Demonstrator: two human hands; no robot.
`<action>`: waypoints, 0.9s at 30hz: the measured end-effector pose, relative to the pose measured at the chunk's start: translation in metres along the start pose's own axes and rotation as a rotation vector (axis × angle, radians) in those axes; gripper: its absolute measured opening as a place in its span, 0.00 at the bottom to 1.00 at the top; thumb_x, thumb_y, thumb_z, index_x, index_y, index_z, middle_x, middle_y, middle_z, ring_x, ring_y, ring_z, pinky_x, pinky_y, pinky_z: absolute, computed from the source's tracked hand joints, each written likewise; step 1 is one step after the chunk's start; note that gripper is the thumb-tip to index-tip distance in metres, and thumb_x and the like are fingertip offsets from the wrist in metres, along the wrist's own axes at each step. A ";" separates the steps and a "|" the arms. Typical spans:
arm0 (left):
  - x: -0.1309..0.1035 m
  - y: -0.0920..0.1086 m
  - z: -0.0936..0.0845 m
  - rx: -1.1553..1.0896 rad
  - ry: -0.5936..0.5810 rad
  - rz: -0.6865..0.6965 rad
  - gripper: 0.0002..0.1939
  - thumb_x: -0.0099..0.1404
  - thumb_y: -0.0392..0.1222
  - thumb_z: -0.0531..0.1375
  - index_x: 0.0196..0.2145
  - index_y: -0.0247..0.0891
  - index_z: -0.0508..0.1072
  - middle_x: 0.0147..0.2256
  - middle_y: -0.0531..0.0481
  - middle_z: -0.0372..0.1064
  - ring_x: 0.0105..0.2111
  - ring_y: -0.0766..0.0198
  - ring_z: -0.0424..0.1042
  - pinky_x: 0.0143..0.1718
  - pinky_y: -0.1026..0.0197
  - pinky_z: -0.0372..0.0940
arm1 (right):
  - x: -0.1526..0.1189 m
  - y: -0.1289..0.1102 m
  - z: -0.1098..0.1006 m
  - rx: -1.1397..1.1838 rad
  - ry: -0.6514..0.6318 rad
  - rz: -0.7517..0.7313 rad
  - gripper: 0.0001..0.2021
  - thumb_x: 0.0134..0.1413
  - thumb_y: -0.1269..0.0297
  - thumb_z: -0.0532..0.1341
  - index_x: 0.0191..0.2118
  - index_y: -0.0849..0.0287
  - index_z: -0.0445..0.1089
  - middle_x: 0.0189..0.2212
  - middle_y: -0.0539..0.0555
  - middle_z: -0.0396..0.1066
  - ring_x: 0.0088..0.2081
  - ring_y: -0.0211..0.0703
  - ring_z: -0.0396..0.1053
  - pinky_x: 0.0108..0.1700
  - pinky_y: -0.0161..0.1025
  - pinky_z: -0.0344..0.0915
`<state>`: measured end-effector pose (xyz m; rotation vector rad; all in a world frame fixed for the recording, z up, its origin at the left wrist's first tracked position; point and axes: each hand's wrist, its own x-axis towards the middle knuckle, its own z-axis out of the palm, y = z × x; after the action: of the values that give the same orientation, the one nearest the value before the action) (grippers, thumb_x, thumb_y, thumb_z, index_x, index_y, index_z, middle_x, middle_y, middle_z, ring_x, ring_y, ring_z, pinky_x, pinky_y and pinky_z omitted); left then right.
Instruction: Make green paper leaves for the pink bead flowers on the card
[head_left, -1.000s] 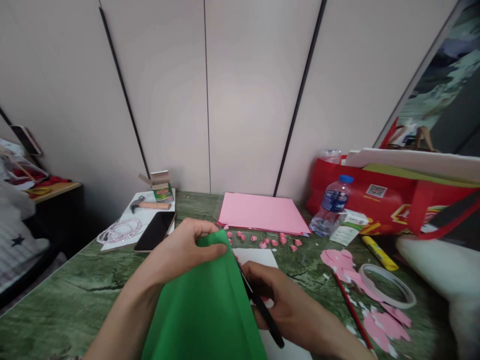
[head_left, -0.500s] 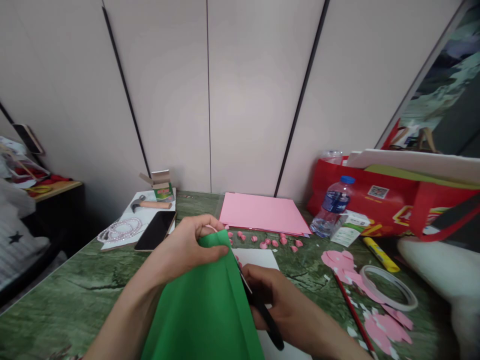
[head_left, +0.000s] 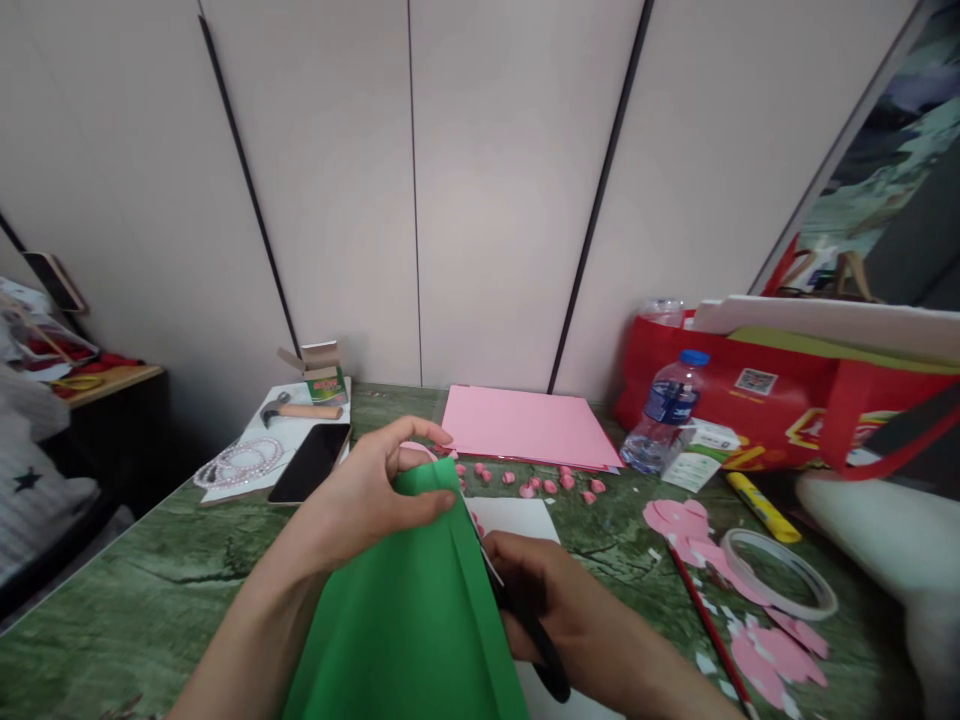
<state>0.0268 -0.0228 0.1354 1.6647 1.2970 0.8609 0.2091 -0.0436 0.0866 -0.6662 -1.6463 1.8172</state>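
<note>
My left hand (head_left: 390,480) grips the top corner of a green sheet of paper (head_left: 405,620), thumb in front and fingers behind; its index finger is lifted off. A fold line runs down the sheet near its right edge. In my right hand (head_left: 555,600) is a pair of scissors (head_left: 536,640) with black handles. Their blades lie along the right edge of the green paper, partly hidden behind it. Under the hands lies a white sheet (head_left: 517,515), mostly covered.
Small pink paper rolls (head_left: 550,487) lie before a stack of pink paper (head_left: 529,425). At right are a water bottle (head_left: 667,410), red bag (head_left: 795,400), glue stick (head_left: 763,507), tape roll (head_left: 780,575), pencil (head_left: 709,625) and pink cutouts. A phone (head_left: 311,463) and hammer (head_left: 300,410) lie left.
My left index finger has lifted and stretched away from the paper's top corner. The scissors and the green paper are almost where they were.
</note>
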 end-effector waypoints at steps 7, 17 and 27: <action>0.002 -0.002 0.001 -0.020 0.006 0.004 0.20 0.50 0.39 0.63 0.42 0.40 0.63 0.29 0.53 0.72 0.24 0.68 0.66 0.23 0.66 0.58 | -0.001 -0.001 0.001 -0.001 0.018 -0.026 0.12 0.41 0.55 0.68 0.28 0.56 0.71 0.21 0.46 0.65 0.28 0.37 0.64 0.35 0.35 0.63; -0.006 0.003 -0.002 -0.018 0.007 0.035 0.20 0.52 0.39 0.63 0.43 0.41 0.64 0.29 0.53 0.73 0.26 0.66 0.68 0.24 0.67 0.59 | 0.000 0.012 0.007 -0.205 0.261 -0.022 0.08 0.40 0.63 0.67 0.24 0.58 0.68 0.18 0.44 0.58 0.24 0.35 0.57 0.33 0.34 0.61; -0.008 0.006 -0.001 -0.033 0.009 0.067 0.20 0.53 0.37 0.64 0.43 0.40 0.64 0.31 0.51 0.74 0.28 0.66 0.69 0.25 0.68 0.60 | -0.002 0.011 0.005 -0.144 0.240 -0.070 0.06 0.39 0.76 0.64 0.24 0.61 0.65 0.21 0.44 0.59 0.24 0.31 0.54 0.26 0.28 0.53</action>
<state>0.0266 -0.0314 0.1404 1.6884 1.2319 0.9257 0.2061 -0.0492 0.0758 -0.8440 -1.6271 1.5155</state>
